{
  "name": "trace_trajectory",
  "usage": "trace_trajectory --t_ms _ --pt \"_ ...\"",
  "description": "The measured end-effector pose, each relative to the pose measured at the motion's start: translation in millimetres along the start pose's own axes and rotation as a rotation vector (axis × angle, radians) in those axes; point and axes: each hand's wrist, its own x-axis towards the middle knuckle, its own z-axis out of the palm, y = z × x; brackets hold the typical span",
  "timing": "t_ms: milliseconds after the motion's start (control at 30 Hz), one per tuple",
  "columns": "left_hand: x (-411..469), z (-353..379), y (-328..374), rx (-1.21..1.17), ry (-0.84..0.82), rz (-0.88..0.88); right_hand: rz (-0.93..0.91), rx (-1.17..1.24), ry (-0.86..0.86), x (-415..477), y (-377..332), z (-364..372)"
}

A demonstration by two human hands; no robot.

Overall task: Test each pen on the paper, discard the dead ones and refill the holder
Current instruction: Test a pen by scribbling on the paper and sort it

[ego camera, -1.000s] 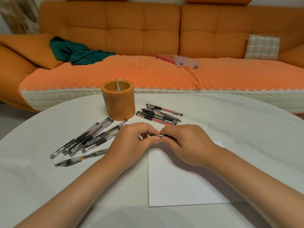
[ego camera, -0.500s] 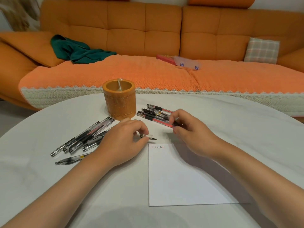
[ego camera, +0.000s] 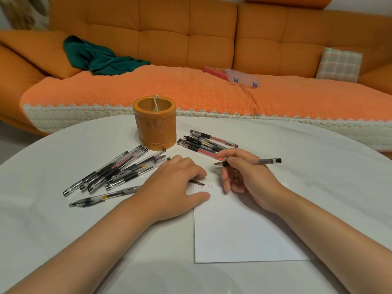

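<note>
An orange sofa [ego camera: 191, 39] fills the far side, its seat under an orange cover with a pale lace edge; a dark green cloth [ego camera: 99, 58] lies crumpled at its left, a plaid cushion [ego camera: 339, 64] leans at the right, and a clear plastic box [ego camera: 244, 78] sits mid-seat. In front of it is the round white counter [ego camera: 318, 166]. A white sheet of paper [ego camera: 244, 230] lies on the counter near the person, with a few small marks along its top edge. Beyond the paper stands the amber cylindrical pen holder [ego camera: 154, 126] — upright, only a thin pale stick showing inside. Left of the holder a loose pile of clear-barrelled pens [ego camera: 118, 170] fans out on the counter, and one more pen [ego camera: 101, 197] lies apart, nearer the person. To the right of the holder is a smaller group of pens [ego camera: 203, 143], some with red ink, lying side by side.

The left hand [ego camera: 171, 187] rests palm down at the paper's top-left corner, thumb on the sheet, fingers curled over a small dark pen cap [ego camera: 198, 183] whose tip pokes out. The right hand [ego camera: 248, 177] is clamped on an uncapped pen [ego camera: 261, 161] — held level above the counter, tip pointing left, just in front of the smaller group and above the paper's top edge.
</note>
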Motion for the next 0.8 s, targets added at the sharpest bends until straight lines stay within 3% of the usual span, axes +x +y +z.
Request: trace_trajectory --t_ms 167,300,800 --pt "-1 8 -7 -0.030 -0.005 0.001 0.011 -0.112 -0.026 -6 -5 1" --pt "-2 10 -8 -0.045 -0.002 0.011 -0.077 -0.377 0.035 -8 -3 0" --pt "-3 16 -9 -0.088 0.010 0.025 -0.101 -0.426 -0.034 -3 5 0"
